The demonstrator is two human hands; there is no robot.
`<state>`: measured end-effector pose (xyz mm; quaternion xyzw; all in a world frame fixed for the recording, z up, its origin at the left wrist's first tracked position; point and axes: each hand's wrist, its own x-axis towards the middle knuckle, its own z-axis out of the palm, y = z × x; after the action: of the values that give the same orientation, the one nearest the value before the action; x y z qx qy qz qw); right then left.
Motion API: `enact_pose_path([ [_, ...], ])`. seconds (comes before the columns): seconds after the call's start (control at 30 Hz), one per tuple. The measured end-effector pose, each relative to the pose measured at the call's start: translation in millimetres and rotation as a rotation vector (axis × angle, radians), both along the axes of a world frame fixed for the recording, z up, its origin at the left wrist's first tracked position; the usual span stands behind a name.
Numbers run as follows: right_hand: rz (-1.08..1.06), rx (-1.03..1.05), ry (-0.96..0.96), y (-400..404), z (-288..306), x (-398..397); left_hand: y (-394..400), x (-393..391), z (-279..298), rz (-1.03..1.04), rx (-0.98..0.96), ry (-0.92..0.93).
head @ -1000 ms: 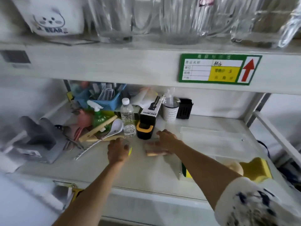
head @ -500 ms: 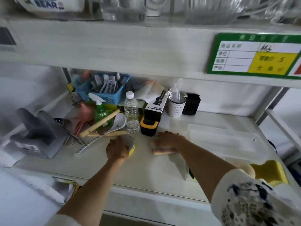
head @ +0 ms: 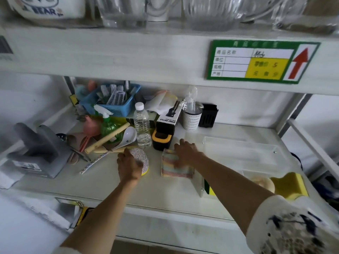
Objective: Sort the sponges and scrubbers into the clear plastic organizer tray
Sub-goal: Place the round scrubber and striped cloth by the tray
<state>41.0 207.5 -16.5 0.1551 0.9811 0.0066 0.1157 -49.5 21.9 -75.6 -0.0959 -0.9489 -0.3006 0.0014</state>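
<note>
On the white shelf, my left hand (head: 129, 166) grips a round glittery scrubber (head: 142, 158) with a yellow underside, tilted up off the shelf. My right hand (head: 185, 153) rests on the far edge of a pastel striped rectangular sponge (head: 174, 170) lying flat. To the right stands the clear plastic organizer tray (head: 240, 149). Its near end holds a yellow sponge (head: 289, 184), a tan round scrubber (head: 264, 183) and a green-and-yellow sponge (head: 210, 189) partly hidden behind my right forearm.
Behind the hands stand a water bottle (head: 141, 125), a black-and-yellow spray bottle box (head: 165, 129), a white perforated cup (head: 191, 117) and a black holder (head: 209, 115). Left lies a clutter of utensils, a green spray bottle (head: 108, 125), a blue basket (head: 113, 103) and grey holders (head: 36, 145).
My left hand has closed round the round scrubber and tipped it up. The striped sponge now shows more under my right hand. The camera has tilted.
</note>
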Motion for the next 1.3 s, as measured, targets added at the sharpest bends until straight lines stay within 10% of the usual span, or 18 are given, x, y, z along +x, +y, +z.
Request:
enact_pose_path([
  [0.47,-0.348,-0.21,0.639,35.8,62.9,35.9,72.2,35.9,70.9,-0.131,0.323,0.307],
  [1.3,-0.452,0.005,0.255,184.2,31.6,171.0,228.9,118.3,70.2,-0.714,0.175,0.081],
])
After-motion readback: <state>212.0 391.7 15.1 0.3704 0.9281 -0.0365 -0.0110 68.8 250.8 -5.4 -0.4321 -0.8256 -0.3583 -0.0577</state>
